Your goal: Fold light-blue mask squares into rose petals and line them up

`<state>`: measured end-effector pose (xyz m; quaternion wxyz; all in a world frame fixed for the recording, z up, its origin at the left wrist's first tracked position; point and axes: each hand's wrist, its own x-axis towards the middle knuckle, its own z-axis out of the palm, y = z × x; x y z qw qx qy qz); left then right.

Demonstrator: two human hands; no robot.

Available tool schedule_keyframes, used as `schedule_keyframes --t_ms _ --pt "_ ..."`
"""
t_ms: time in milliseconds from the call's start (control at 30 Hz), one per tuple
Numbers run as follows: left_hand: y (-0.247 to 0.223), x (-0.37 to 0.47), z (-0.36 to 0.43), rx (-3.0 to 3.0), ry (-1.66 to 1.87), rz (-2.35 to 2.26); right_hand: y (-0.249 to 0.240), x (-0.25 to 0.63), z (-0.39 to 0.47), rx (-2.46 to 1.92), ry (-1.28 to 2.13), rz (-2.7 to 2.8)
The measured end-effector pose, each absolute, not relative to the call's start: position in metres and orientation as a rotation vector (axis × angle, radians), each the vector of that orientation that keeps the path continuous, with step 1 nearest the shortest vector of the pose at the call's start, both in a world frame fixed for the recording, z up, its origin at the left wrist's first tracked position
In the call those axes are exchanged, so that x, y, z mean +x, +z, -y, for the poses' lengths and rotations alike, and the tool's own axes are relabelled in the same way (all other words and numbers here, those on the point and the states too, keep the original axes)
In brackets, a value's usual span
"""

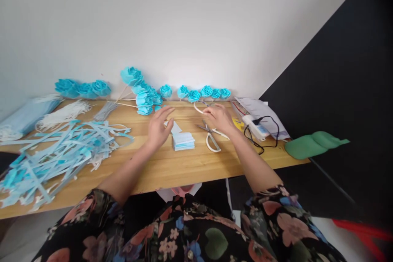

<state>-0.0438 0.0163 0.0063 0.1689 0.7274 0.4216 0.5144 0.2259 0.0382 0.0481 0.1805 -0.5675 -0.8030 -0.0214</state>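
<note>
My left hand [159, 127] hovers over the wooden table, palm down, with thumb and fingers apart and nothing held. Beside its thumb lies a loose pale blue piece [176, 127], partly behind the hand. Just in front is a neat stack of pale blue and white cut pieces [184, 141]. My right hand [218, 117] is farther back, its fingertips bent at the white loop handle of a pair of scissors [198, 108]; its fingers partly hide that pair. Another pair of white-handled scissors [212, 139] lies with blades parted below this hand.
Blue handmade flowers [144, 96] line the wall. At left are a heap of blue strips [61, 159], white cords [64, 114], grey wires [106, 110] and a pile of masks [30, 114]. A power strip [256, 127], papers [260, 110] and a green pouch [313, 145] occupy the right.
</note>
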Motion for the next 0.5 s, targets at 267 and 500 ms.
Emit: schedule_keyframes --t_ms 267,500 --pt "0.023 -0.028 0.007 1.95 1.242 -0.815 0.069 0.172 0.015 -1.015 0.213 2.265" --pt "0.027 -0.032 0.004 1.279 1.189 -0.566 0.047 0.187 0.004 -1.05 0.819 1.678"
